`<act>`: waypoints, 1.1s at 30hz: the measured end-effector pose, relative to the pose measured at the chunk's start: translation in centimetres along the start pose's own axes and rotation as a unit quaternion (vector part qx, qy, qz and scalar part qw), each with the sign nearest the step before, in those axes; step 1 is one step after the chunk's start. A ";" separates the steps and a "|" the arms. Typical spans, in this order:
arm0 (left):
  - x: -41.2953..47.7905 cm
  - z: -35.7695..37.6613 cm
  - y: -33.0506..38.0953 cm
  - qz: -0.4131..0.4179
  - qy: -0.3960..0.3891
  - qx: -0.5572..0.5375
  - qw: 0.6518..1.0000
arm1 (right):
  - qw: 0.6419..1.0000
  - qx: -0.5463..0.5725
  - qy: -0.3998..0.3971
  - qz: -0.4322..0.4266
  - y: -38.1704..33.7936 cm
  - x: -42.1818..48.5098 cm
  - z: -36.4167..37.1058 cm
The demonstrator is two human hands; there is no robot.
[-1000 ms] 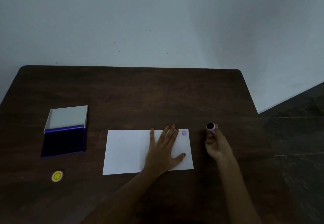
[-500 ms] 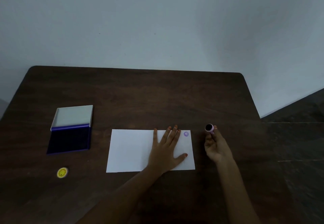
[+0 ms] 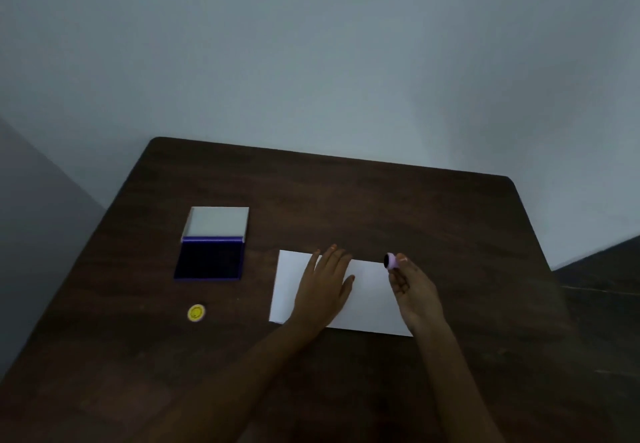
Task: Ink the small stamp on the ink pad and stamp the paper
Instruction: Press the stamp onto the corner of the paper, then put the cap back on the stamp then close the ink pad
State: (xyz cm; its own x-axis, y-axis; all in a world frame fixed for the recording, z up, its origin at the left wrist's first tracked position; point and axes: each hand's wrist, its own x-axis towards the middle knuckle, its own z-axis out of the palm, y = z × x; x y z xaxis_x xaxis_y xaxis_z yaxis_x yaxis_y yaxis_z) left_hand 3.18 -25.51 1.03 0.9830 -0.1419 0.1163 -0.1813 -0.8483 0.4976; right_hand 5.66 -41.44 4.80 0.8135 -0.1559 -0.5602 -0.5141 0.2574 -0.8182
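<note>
The right hand (image 3: pixel 415 290) pinches a small round lilac stamp (image 3: pixel 391 261) between its fingertips, lifted off the surface and hanging over the far right part of the white rectangular sheet of paper (image 3: pixel 372 297), its dark inked face turned leftward. The left hand (image 3: pixel 323 283) lies flat and spread on the same sheet, palm down, gripping nothing — it simply pins the paper to the dark brown wooden table (image 3: pixel 346 196).

With the stamp raised and its face dark, this looks like the stretch between inking and pressing. No printed mark shows on the bare part of the paper, though the right hand hides the far right corner, so I cannot tell whether an impression is already there. If a print is to be made, the next move calls for turning the face downward and setting it squarely on a bare patch of paper to the right of the left hand; if more ink is wanted, the stamp must cross to the open blue ink pad (image 3: pixel 209 259), which sits well to the left of the paper with its pale lid folded back.

Counted: one stamp, one sheet of paper, one ink pad, two hands — and one small yellow round disc (image 3: pixel 196 313) lying left of the paper, nearer than the pad.
</note>
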 end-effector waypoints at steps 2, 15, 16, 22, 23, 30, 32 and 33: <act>-1.5 -1.4 -1.8 -0.025 0.005 -0.007 1.000 | 1.000 -0.024 -0.014 -0.004 0.6 -1.2 2.2; -11.5 -9.2 -13.3 -0.155 0.031 0.022 0.987 | 0.985 -0.139 -0.094 0.027 6.5 -8.4 16.6; -11.9 -9.5 -13.9 -0.163 0.023 0.020 0.986 | 0.985 -0.141 -0.097 0.034 7.0 -8.6 17.2; -13.7 -10.1 -16.0 -0.179 -0.018 0.054 0.982 | 0.980 -0.162 -0.103 0.045 9.6 -9.1 19.8; -13.8 -10.1 -16.2 -0.180 -0.023 0.047 0.982 | 0.980 -0.165 -0.101 0.046 9.9 -9.2 20.1; -13.3 -11.5 -16.7 -0.280 0.043 -0.205 0.937 | 0.981 -0.159 -0.100 0.053 11.6 -9.5 21.6; -12.7 -12.7 -16.8 -0.372 0.040 -0.386 0.843 | 0.983 -0.152 -0.095 0.048 11.8 -9.6 22.1; -12.4 -13.5 -16.8 -0.415 0.022 -0.492 0.765 | 0.982 -0.163 -0.091 0.040 11.8 -9.6 22.4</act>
State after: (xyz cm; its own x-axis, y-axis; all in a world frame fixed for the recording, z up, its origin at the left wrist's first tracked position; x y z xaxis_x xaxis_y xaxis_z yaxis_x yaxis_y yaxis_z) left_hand -6.31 -2.62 2.81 0.7726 0.2730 -0.5732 0.5506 0.1614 0.8190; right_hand -2.16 -15.55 3.44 0.7869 0.0335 -0.6162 -0.6138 -0.0615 -0.7871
